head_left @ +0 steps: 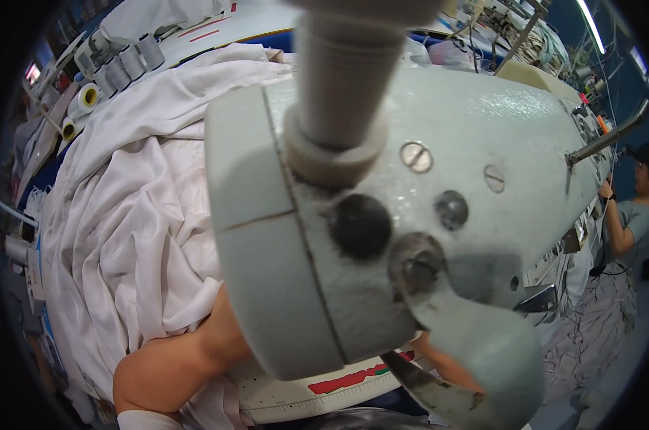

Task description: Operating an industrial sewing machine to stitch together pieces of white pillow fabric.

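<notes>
The pale cloth (149, 229) lay in loose, deep folds at 9 o'clock, beside the sewing machine head (417, 197) that filled the centre. The left forearm (188, 362) came in from between 7 and 8 o'clock and ran behind that casing; near 5 o'clock, part of the right arm (446, 362) showed behind the curved lever (493, 355). Both hands were hidden, so I could not tell whether they were open, closed or gripping cloth.

The slack looked the likeliest trouble — a bunched fold could have tucked under and been caught with the rest, or the heap's weight could have pulled the work askew. Fingers straying near moving parts, unseen behind the casing, seemed a second risk. The right arm — so near the lever — might also have knocked it.
</notes>
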Motion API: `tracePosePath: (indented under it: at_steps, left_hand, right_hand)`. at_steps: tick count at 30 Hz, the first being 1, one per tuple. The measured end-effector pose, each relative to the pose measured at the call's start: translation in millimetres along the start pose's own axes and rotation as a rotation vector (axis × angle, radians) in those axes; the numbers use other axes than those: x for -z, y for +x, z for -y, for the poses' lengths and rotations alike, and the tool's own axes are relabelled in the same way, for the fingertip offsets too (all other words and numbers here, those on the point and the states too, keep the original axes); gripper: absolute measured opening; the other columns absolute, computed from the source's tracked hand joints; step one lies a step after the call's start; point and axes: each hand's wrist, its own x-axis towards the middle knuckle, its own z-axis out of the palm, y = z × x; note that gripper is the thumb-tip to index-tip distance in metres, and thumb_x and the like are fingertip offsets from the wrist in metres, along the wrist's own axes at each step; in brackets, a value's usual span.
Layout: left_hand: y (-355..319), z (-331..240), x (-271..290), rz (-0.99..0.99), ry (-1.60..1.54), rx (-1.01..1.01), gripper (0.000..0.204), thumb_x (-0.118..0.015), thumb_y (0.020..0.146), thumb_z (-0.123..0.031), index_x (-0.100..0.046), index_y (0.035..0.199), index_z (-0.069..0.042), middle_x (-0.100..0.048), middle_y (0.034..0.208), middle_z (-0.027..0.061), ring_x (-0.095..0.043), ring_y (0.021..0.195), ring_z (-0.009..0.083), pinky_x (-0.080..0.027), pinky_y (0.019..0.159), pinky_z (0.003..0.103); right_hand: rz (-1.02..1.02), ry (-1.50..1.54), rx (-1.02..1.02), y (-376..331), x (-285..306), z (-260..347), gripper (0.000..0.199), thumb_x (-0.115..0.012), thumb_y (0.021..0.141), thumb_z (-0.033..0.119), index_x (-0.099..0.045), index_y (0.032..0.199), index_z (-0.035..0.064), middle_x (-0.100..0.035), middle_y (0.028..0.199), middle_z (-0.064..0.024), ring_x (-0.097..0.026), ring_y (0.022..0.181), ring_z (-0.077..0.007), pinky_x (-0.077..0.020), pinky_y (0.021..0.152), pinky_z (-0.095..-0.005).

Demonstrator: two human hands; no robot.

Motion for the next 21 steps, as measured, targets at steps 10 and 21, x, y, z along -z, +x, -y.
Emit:
tracePosePath:
  at_steps: [10,21]
  left_hand:
    - [1.6,-10.9,27.1,-0.018,-0.107,0.087,0.029,-0.057,0.069,0.003,-0.058,0.098,0.002,-0.051,0.096,0.0173,-0.055,0.076,0.0325,-0.048,0.061,0.039]
    - [0.3,4.3,8.1,-0.014,0.079,0.032,0.010,-0.058,0.081,-0.010,-0.060,0.088,-0.004,-0.044,0.077,0.0042,-0.051,0.066,0.0154,-0.043,0.052,0.029]
  right_hand:
    - [-0.014,0.040,-0.029,8.5,1.8,9.0,0.014,-0.072,0.066,0.010,-0.067,0.077,0.0053,-0.062,0.070,-0.0112,-0.060,0.064,-0.0328,-0.0482,0.056,-0.0434]
    - [0.076,-0.013,0.042,1.1,5.9,2.8,0.048,-0.074,0.067,0.011,-0.065,0.113,0.0014,-0.066,0.107,-0.0209,-0.062,0.098,-0.0379,-0.0514,0.081,-0.0390]
